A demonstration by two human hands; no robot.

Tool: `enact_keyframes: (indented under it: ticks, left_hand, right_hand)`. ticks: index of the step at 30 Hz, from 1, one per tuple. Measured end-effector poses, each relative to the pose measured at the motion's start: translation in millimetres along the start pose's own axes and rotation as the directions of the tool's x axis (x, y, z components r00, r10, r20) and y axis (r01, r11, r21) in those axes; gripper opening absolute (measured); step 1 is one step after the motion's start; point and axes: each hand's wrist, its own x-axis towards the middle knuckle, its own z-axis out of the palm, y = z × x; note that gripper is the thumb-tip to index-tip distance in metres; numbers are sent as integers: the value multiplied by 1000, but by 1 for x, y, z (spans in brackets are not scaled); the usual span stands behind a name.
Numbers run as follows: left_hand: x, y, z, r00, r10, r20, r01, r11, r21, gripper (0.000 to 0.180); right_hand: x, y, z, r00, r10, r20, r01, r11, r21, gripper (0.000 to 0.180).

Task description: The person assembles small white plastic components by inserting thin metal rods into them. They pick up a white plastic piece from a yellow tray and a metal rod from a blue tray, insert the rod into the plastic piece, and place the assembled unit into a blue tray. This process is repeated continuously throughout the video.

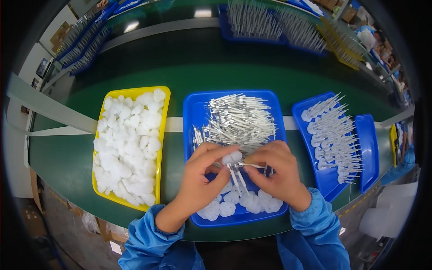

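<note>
My left hand (202,173) pinches a small translucent white plastic disc (232,157) with lobed edges, and thin white rods hang down from it. My right hand (276,168) grips a thin white-and-silver rod (254,165) between thumb and fingers, its end close against the disc. Whether that end sits in the disc is too small to tell. Both hands are above a blue tray (187,130). In its far part lies a heap of loose rods (240,119); several white discs (227,208) lie in its near part, below my hands.
Left stands a yellow tray (164,130) heaped with white discs (128,148). Right, a blue tray (330,191) holds discs with upright rods (333,139), beside another blue tray (368,153). More rod-filled trays (256,22) stand across the green table (175,67).
</note>
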Motion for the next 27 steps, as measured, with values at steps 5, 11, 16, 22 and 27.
enact_keyframes:
  ticks: [5, 11, 16, 22, 27]
  left_hand:
    - [1, -8, 2, 998, 9, -70, -13, 998, -66, 53]
    - [0, -8, 4, 994, 42, -105, -48, 997, -60, 52]
    - [1, -7, 4, 990, 73, -121, -75, 997, -10, 50]
    - [0, -5, 6, 981, 154, -122, -130, 974, 184, 49]
    - [-1, -4, 7, 987, 136, -86, -105, 951, 291, 49]
  right_hand:
    - [-8, 3, -4, 983, 185, 16, -184, 962, 201, 25]
    - [-8, 1, -2, 992, 123, 11, -123, 976, 178, 24]
    - [-8, 1, -2, 989, 146, -5, -144, 979, 146, 22]
    - [-3, -11, 3, 986, 170, 2, -169, 980, 103, 12]
    - [-6, -10, 5, 949, 301, 98, -315, 927, 201, 12]
